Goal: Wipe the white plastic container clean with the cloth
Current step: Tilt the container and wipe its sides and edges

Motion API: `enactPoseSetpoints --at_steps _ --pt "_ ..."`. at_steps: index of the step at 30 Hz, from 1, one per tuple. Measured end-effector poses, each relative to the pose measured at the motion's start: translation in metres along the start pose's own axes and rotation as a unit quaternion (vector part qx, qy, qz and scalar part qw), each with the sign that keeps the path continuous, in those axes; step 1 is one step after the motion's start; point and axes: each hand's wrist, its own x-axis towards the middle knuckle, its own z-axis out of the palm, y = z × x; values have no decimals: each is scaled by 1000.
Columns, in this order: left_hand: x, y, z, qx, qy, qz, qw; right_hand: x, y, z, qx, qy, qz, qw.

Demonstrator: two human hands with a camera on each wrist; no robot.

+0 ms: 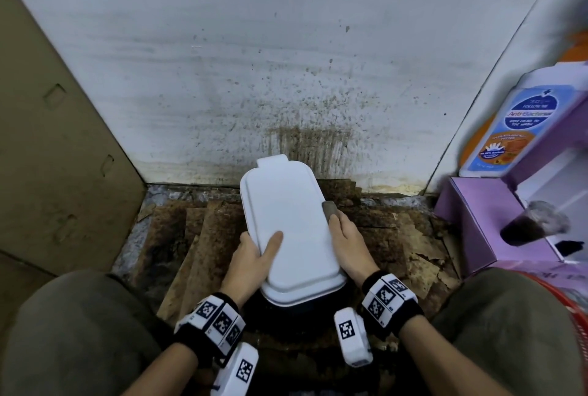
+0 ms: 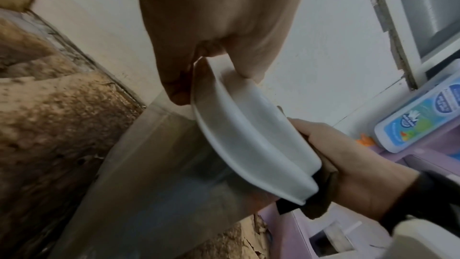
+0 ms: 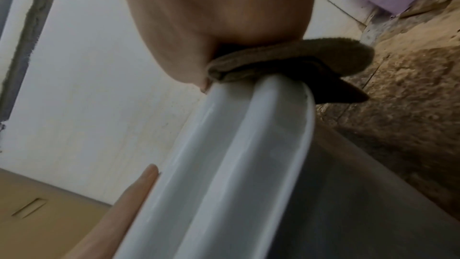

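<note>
The white plastic container (image 1: 291, 230) is held up in front of the person's knees, above a stained brown floor (image 1: 197, 236) and near the foot of a spattered white wall (image 1: 222, 61), with its long axis running from near to far and its flat lidded face turned up. The left hand (image 1: 251, 252) grips its near left edge, thumb laid across the top face and the other fingers curled out of sight underneath. The right hand (image 1: 346, 243) clamps the right rim through a folded brown cloth (image 1: 330, 208), the fingers curled round the cloth so that it wraps the edge; the right wrist view shows the cloth (image 3: 286, 60) pinched hard against the raised rim. The container looks light, thin-walled and smooth, so it probably flexes a little under pressure and could slide out of a loose grip, more so if the cloth is damp. The stepped rim and the tab at the far end give the surest hold; squeezing the broad flat faces would likely bow them. Sliding the cloth along the rim while the left hand braces the opposite edge seems the sensible way to work. A purple box (image 1: 496, 214) and a soap bottle (image 1: 512, 128) stand to the right, well apart.
</note>
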Motion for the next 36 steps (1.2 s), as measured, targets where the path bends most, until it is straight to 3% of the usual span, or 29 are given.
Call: enactPoseSetpoints --at_steps 9,17,22,26,28,30,32,36 --pt "12 4 -22 -40 -58 39 997 -1 44 37 30 123 23 992" --pt "9 11 -20 21 -53 48 997 -6 30 31 31 142 4 989" --pt "9 5 -17 95 -36 42 994 -8 27 30 17 162 -68 984" --pt "6 4 -15 124 -20 21 992 -15 19 29 -52 116 -171 977" --pt "6 3 -16 148 -19 41 988 -17 14 33 -125 83 -279 949" --pt "7 5 -21 175 -22 50 983 -15 16 39 -275 20 -375 885" --pt "5 11 -27 154 -8 53 987 -15 17 46 -374 -30 -418 827" --pt "2 23 -38 161 35 94 982 -19 7 48 -389 -117 -457 791"
